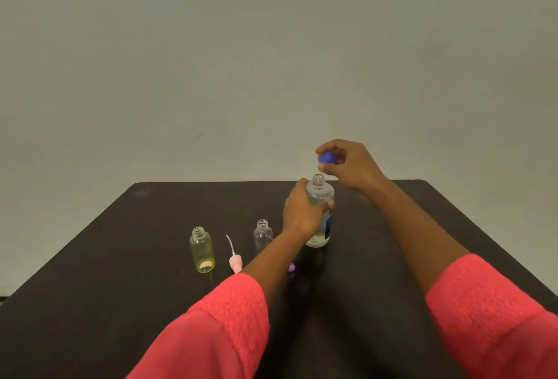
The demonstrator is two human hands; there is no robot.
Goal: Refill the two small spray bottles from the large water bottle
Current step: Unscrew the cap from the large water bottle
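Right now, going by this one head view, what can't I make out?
Purple spray top: head view, mostly behind the left forearm; only a tip shows.
Small clear plastic bottle: head view, base hidden by that forearm; fill level unreadable.
Large clear water bottle: head view, blue label partly under the left hand, print too small.
Round blue cap: head view, partly covered by fingers of the right hand.

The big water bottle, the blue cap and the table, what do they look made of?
The big water bottle looks like clear glossy plastic; liquid shows through its wall. The blue cap is probably opaque plastic, solid colour, partly hidden in the right hand. The table has a dark matte top, maybe laminate or painted wood; unclear which.
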